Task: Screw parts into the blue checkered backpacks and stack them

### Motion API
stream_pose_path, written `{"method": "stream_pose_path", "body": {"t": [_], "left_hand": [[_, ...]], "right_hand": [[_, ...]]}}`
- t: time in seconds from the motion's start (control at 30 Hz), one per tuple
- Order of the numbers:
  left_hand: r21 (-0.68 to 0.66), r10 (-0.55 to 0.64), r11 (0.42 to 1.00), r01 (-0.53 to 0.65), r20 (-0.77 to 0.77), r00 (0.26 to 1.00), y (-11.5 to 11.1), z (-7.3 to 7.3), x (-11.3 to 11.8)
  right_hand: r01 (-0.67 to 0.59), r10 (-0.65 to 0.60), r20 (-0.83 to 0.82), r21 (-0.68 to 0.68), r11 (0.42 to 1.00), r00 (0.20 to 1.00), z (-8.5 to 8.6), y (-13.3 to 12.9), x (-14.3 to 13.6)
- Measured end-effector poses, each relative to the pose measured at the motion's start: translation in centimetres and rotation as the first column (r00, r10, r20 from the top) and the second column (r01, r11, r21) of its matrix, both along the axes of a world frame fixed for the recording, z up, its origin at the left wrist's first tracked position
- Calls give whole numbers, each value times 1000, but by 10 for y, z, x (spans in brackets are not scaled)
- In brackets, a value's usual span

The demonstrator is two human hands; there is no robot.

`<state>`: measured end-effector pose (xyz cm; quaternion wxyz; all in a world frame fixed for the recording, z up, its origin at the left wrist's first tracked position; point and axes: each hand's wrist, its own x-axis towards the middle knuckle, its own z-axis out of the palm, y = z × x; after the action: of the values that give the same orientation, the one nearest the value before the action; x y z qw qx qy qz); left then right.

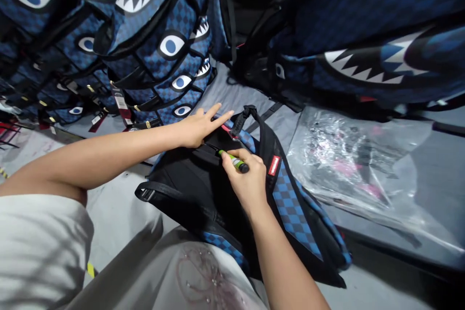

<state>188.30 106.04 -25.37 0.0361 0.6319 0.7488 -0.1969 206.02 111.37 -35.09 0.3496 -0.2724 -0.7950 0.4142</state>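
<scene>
A black backpack (pixel 203 184) with blue checkered panels and a red label lies at the table's near edge, against the person's lap. My right hand (pixel 249 174) is closed round a green-and-black handled tool (pixel 234 161), whose thin dark tip points left at the backpack's upper part. Resting on the top of the backpack, my left hand (pixel 203 126) has its fingers spread, just left of the tool's tip. What the tip touches is too small to tell. A black strap loop (pixel 249 112) stands up beyond both hands.
Stacked blue checkered backpacks (pixel 170 46) with eye and teeth prints fill the back left. A large shark-print bag (pixel 363 48) stands at the back right. Clear plastic packaging (pixel 348 160) lies on the grey table (pixel 445 150) to the right.
</scene>
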Motion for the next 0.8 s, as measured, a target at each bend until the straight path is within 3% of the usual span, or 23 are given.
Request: {"method": "stream_pose_path", "body": {"t": [0.07,0.2,0.27,0.4,0.6,0.8], "left_hand": [[6,25,1000,-26,59,998,-6,5,-3],[-35,254,967,-252,198,947,-14,15,-6],[-86,295,955,-282,218,930,-11,17,-6],[-120,255,964,-235,191,948,0,14,-7],[-35,202,979,-199,154,967,4,6,-12],[-16,170,985,-170,181,969,6,2,-14]], "right_hand": [[-1,1,-9,2,1000,1000,2,-3,2],[-20,20,-11,25,999,1000,7,-5,7],[-23,24,-11,33,999,1000,8,-4,8],[-22,22,-24,23,1000,999,8,-4,-1],[7,-4,-40,96,995,999,4,-11,-25],[6,-5,-6,135,991,1000,8,-11,-25]]}}
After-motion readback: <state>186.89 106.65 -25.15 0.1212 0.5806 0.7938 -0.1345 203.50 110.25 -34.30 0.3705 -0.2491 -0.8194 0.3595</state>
